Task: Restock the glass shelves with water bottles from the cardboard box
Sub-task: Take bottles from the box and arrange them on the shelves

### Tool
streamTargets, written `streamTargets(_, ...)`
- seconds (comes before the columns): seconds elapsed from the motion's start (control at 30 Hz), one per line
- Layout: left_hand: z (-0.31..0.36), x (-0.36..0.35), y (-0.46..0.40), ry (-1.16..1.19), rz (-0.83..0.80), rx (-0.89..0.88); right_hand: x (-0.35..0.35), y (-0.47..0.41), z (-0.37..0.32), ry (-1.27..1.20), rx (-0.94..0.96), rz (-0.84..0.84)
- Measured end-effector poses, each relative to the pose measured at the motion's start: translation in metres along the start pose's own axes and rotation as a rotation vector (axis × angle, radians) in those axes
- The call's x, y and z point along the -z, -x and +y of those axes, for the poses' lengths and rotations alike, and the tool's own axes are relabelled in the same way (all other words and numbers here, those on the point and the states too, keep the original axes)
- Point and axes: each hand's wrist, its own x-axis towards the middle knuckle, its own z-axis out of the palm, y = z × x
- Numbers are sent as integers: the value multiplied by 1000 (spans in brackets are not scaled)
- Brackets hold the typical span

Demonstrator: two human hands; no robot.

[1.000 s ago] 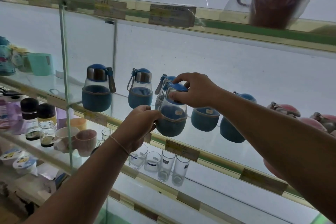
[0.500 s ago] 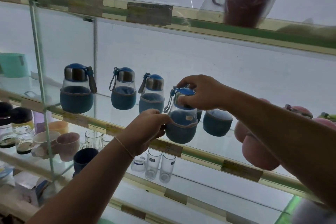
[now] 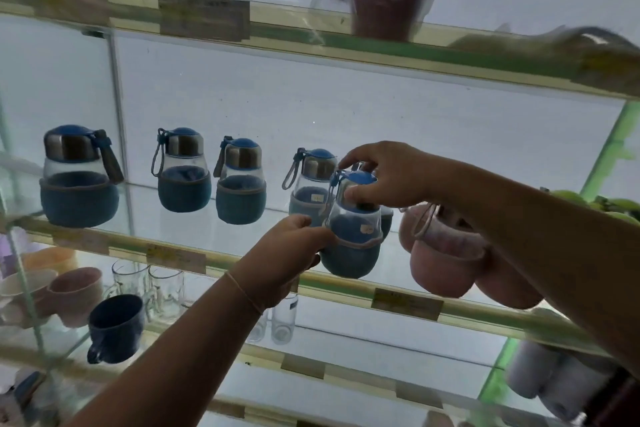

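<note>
Centre frame: my right hand (image 3: 388,177) gripping blue bottle (image 3: 353,229) cap, my left hand (image 3: 287,256) curling round its sleeve, on glass shelf (image 3: 485,314).

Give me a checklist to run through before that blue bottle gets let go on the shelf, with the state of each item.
1. Grip on top: right hand pinches the cap of the blue bottle. Ok.
2. Grip on side: left hand holds the bottle's side at its sleeve. Ok.
3. Bottle upright: it stands close to vertical, cap up. Ok.
4. Base fully on the glass shelf: the bottom sits at the front edge; whether it rests flat cannot be made out. Cannot tell.
5. Room behind: another blue bottle stands right behind it, overlapping in view. Cannot tell if they touch.
6. Room to the right: pink bottles lie close by. Ok, but tight.
</note>
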Motion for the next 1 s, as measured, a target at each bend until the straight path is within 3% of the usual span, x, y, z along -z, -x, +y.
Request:
streamTargets(0.63,-4,-31,-13,-32,-1,8,13,16,28,31,-71,-14)
streamTargets(1.0,1,-5,-16,-110,28,-75,13,-2,13,51,-45,56)
